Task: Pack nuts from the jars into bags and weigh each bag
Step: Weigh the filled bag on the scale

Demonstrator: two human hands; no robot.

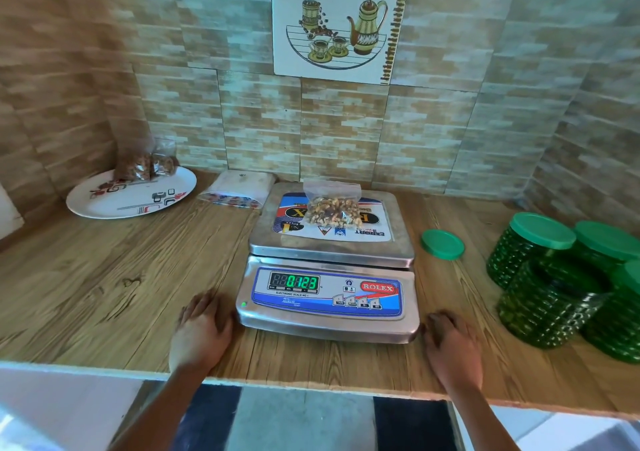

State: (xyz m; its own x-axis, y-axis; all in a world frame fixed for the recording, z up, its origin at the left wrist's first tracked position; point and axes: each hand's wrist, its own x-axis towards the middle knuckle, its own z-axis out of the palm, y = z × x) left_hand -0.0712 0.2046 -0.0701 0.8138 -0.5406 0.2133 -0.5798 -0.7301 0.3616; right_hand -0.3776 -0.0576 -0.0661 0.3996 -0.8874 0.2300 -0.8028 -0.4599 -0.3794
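Bag of nuts (pixel 332 208): clear, sealed at the top, lying on the platter of the scale (pixel 329 315), mid-bench. Display (pixel 294 282) shows 0123 in green digits.

Left grip (pixel 204 326): bare hand flat on the bench (pixel 104 277), fingers straight, holding nothing, just beside the scale's front-left corner. Right grip (pixel 450 346): same, flat on the wood, nothing held, just beside the front-right corner.

Loose green lid (pixel 442 244) lies on the bench right of the scale. Green jars (pixel 519 260) are clustered at far right, the front one (pixel 550 308) without a lid, the others capped.

Plate (pixel 131 201) at back left carries two filled bags (pixel 145 165) leaning on the wall. Flat white packet (pixel 239 191) lies between plate and scale.
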